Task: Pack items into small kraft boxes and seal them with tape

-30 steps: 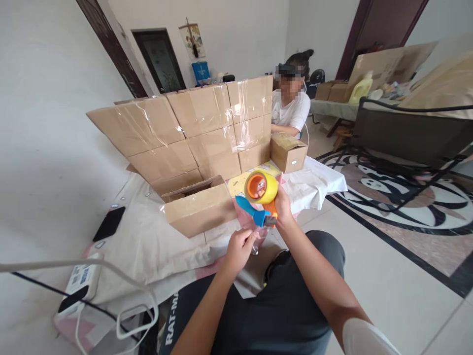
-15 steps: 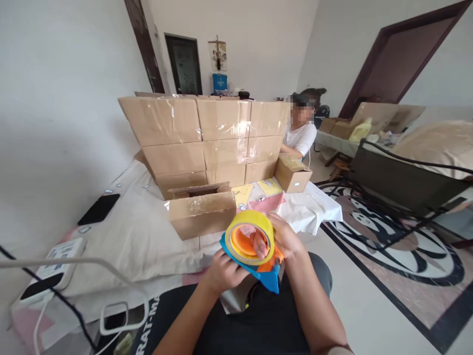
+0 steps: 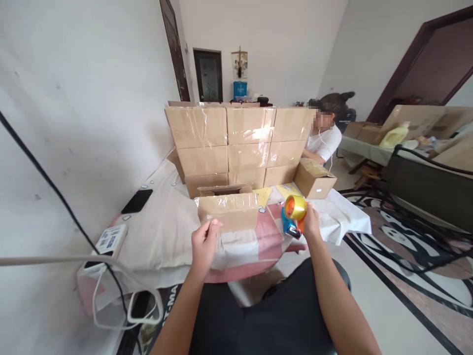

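Note:
My right hand (image 3: 311, 224) grips a tape dispenser (image 3: 293, 215) with a yellow roll and a blue and orange body, held just right of a small cardboard box (image 3: 228, 212) on the cloth-covered table (image 3: 158, 231). My left hand (image 3: 204, 242) is pinched shut at the box's lower left corner. A strip of clear tape (image 3: 254, 238) seems to run from its fingers across the box's front toward the dispenser. The box's top is covered with shiny clear tape.
A wall of taped cardboard boxes (image 3: 240, 143) stands behind the small box. Another person (image 3: 325, 138) sits at the far right with a box (image 3: 315, 180). A black phone (image 3: 136, 201), a white power strip (image 3: 110, 239) and cables lie at the left.
My hands were together at my lap on the dispenser. Now they have spread apart and moved forward to the small box, left hand at its left, dispenser at its right. My head turned left.

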Available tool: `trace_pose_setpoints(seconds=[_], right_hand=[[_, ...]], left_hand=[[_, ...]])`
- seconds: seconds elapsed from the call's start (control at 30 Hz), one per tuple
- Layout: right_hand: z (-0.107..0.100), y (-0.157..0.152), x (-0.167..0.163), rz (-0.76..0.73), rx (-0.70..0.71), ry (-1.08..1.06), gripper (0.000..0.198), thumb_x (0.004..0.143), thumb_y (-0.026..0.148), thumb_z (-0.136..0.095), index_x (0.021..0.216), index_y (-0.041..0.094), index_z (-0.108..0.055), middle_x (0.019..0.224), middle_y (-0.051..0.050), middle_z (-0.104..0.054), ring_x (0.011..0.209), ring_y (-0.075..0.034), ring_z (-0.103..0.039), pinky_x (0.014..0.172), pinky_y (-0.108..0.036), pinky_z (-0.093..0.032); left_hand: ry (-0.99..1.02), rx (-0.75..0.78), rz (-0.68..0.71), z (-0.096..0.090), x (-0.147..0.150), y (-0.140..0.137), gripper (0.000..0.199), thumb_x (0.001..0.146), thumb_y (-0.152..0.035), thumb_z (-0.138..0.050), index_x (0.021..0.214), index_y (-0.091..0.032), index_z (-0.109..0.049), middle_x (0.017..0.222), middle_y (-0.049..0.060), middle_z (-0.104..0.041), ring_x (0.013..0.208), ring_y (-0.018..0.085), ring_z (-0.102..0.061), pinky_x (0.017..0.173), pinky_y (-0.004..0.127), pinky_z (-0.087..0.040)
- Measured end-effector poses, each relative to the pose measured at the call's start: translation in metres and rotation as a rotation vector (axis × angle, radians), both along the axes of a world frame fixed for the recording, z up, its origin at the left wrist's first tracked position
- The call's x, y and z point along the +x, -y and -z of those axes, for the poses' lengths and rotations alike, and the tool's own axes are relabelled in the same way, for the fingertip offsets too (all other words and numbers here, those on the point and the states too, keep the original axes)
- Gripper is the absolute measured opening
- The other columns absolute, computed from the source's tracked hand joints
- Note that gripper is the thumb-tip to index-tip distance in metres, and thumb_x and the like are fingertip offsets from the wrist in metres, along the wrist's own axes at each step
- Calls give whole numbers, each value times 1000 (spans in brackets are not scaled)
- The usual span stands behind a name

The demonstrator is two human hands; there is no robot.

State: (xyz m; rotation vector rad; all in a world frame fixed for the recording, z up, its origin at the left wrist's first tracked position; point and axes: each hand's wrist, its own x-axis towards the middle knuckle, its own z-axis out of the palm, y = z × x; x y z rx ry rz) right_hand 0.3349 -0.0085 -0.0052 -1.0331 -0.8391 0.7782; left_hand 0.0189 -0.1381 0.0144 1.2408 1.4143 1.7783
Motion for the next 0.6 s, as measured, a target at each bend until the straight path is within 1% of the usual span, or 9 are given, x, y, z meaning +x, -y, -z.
trace_pose_setpoints(seconds=[0.1,0.17,0.23,0.33,0.4,0.43,0.47,0.5,0.6], right_hand=[[17,-22,-4,-42,-93,101,66,69,82,-65,81,18,-60,69,-4,-64,64,-19,-61,59,-32,-50],[21,-30,-5,-56,-128,170,63,67,79,-71,78,18,-60,68,-4,-63,63,-19,-59,58,-32,-48],[21,-35,-4,-34,-143,227,62,67,78,-71,76,18,-60,66,-3,-62,64,-19,-57,58,-32,-46],[15,-31,-1,110,-135,297,59,70,75,-69,72,18,-58,61,0,-54,66,-18,-51,62,-32,-43],[8,-15,-4,249,-97,328,55,74,70,-70,80,16,-61,69,-1,-55,73,-18,-51,68,-32,-43],[3,-3,-9,277,-46,361,53,77,68,-68,86,15,-64,76,-3,-58,77,-19,-53,72,-33,-44],[-2,11,-18,255,29,410,50,81,64,-67,92,15,-66,84,-4,-60,82,-19,-55,75,-33,-45],[-9,27,-31,178,127,474,46,84,61,-67,97,16,-68,91,-6,-62,85,-20,-57,77,-33,-47],[-30,76,-82,-232,426,692,37,87,50,-73,111,21,-73,110,-9,-61,97,-22,-61,82,-35,-51]], left_hand=[[52,-55,121,-5,8,-1,48,85,-62,-65,77,-15,-71,51,-6,-37,47,9,-36,46,22,-30],[77,-80,158,-7,4,1,51,83,-65,-66,78,-15,-71,51,-6,-36,47,8,-35,46,22,-29],[87,-93,170,-6,-1,4,53,82,-68,-66,79,-15,-70,51,-6,-37,47,8,-35,45,22,-29],[47,-94,183,-1,-8,7,52,83,-67,-64,78,-15,-69,51,-6,-38,47,9,-36,46,22,-30],[2,-92,211,4,-12,8,49,87,-64,-61,78,-16,-68,51,-6,-38,47,9,-36,46,22,-31],[-18,-93,227,7,-13,9,48,88,-62,-59,78,-17,-67,51,-6,-38,47,9,-36,46,22,-31],[-37,-92,241,9,-13,9,46,89,-61,-58,77,-17,-67,51,-6,-39,47,9,-36,47,22,-31],[-57,-90,254,11,-13,10,44,89,-58,-59,76,-17,-68,51,-5,-41,48,10,-38,48,23,-31],[-136,-68,283,15,-11,14,31,85,-49,-69,77,-19,-72,56,-2,-53,54,11,-46,56,24,-37]])
